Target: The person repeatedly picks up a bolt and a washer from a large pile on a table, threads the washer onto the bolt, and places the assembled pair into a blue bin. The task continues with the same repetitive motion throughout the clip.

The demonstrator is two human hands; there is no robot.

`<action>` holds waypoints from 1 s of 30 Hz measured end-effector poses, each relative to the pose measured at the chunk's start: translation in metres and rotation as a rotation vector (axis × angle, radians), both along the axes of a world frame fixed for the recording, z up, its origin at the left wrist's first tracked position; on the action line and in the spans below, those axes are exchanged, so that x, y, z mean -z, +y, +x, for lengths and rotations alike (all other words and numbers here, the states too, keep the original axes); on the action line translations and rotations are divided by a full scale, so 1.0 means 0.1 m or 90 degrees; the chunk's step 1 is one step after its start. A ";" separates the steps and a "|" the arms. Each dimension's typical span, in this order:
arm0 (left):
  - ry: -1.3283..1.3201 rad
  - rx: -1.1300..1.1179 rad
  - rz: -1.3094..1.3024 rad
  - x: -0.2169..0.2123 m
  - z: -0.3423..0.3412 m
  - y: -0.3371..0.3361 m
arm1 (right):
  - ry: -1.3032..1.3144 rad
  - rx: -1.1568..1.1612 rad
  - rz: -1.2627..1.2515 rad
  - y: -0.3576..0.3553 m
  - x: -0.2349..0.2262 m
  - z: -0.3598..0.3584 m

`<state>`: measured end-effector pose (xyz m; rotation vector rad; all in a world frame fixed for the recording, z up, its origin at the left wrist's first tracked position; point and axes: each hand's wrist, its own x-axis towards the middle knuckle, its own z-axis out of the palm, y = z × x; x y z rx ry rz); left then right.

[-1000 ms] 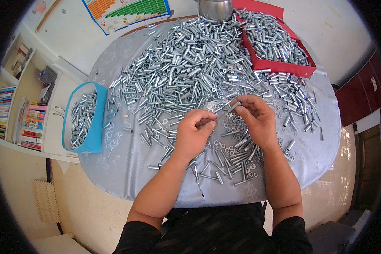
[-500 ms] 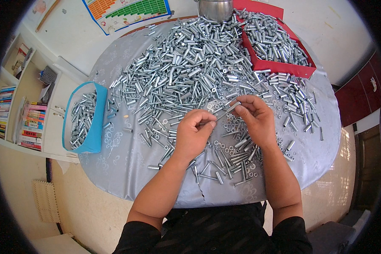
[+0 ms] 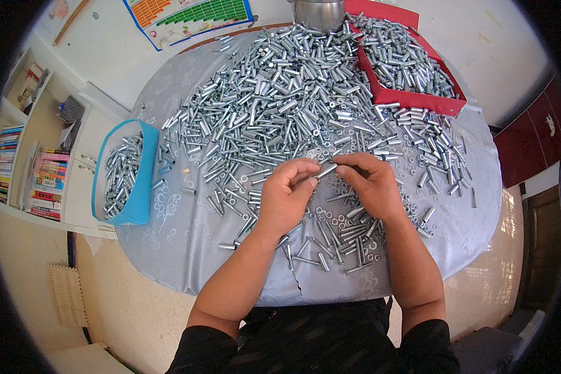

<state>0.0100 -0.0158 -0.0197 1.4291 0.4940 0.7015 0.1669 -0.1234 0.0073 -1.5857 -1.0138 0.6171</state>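
Both hands meet over the near middle of the surface [image 3: 187, 249], which is round and covered in a pale grey cloth with a faint flower pattern. The left hand [image 3: 285, 198] is curled, fingertips pinched on one end of a short metal sleeve [image 3: 326, 170]; the right hand [image 3: 369, 185] is closed on the other end, so the sleeve bridges the two, lifted just above the cloth. What the fingertips do at its ends is too small to tell.

Just below and to the right of the hands lies a loose scatter of washers [image 3: 355, 218] and a few bolts [image 3: 321, 252]: small flat rings and thin rods, all bright zinc-grey and smooth.

Beyond the hands the big heap of sleeves [image 3: 280, 93] spreads across most of the cloth, short shiny tubes lying every way. It dwarfs everything else, so by my reading most of the work remains.

Well off to the left hand's side, a blue tub [image 3: 140, 181] at the edge of the surface holds a modest layer of similar pieces. Far beyond the right hand a red tray [image 3: 417, 96] is filled deeper. Those two stores suggest a fair share is already sorted or assembled.

At the far edge stands a steel pot [image 3: 321, 12].
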 end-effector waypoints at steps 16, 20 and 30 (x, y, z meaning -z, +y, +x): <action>0.024 0.097 -0.090 -0.03 -0.02 0.00 | -0.106 0.004 0.007 -0.02 -0.03 -0.06; 0.079 0.065 -0.081 -0.16 -0.04 -0.02 | -0.152 0.014 0.005 -0.02 -0.05 -0.05; 0.014 -0.089 -0.136 -0.16 -0.04 0.05 | -0.123 0.119 0.021 -0.02 0.02 0.09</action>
